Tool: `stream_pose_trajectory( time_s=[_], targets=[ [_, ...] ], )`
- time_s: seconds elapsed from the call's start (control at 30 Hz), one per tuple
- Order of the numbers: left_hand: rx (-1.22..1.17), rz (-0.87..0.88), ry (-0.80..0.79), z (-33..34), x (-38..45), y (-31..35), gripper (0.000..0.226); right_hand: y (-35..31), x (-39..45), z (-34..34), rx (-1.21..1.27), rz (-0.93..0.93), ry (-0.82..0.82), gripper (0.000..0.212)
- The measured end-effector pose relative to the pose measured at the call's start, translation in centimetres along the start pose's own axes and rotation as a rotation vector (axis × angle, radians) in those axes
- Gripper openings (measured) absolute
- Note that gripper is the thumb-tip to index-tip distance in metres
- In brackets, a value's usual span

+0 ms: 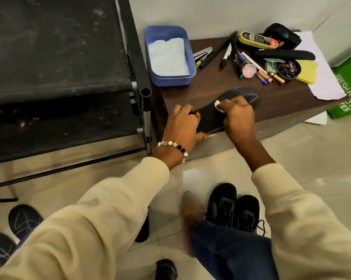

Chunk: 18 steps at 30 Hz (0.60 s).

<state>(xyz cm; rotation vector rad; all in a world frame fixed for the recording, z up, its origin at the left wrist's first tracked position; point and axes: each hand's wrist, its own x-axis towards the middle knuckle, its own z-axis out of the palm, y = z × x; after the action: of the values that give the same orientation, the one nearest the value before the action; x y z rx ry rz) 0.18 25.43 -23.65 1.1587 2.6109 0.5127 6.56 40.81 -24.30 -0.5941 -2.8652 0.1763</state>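
Note:
A black shoe insole point(208, 116) lies on the near edge of a low dark wooden table point(211, 85), its heel end jutting over the edge. My left hand point(182, 126) grips the heel end, fingers curled over the top and thumb underneath. My right hand point(236, 114) pinches a small white wad of tissue point(219, 105) and presses it on the middle of the insole. The toe end point(245, 92) shows pale scribbled marks.
A blue tub point(169, 55) with white tissue stands at the table's back left. Pens, a polish tin point(288, 68), a yellow sponge and brushes lie at the back right. A black rack point(69, 77) stands left. Black shoes point(234, 209) and marked insoles point(23, 219) sit on the tile floor.

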Motion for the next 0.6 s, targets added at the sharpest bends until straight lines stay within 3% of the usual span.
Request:
stream_pose_trajectory(
  time_s=[0.13,0.37,0.47,0.6],
  targets=[
    [0.011,-0.001,-0.001,0.1,-0.1,0.0,0.054,1.4,0.5,0.2,-0.022,-0.103,-0.026,0.032],
    [0.033,0.011,-0.017,0.0,0.0,-0.2,0.055,3.2,4.5,0.6,-0.091,0.067,-0.105,0.038],
    [0.029,0.012,-0.023,0.0,0.0,-0.2,0.055,3.1,2.8,0.5,-0.022,0.109,-0.106,0.040],
    [0.074,0.003,-0.045,-0.3,-0.2,0.3,0.058,2.9,-1.8,-0.1,0.050,0.019,-0.008,0.033]
  ],
)
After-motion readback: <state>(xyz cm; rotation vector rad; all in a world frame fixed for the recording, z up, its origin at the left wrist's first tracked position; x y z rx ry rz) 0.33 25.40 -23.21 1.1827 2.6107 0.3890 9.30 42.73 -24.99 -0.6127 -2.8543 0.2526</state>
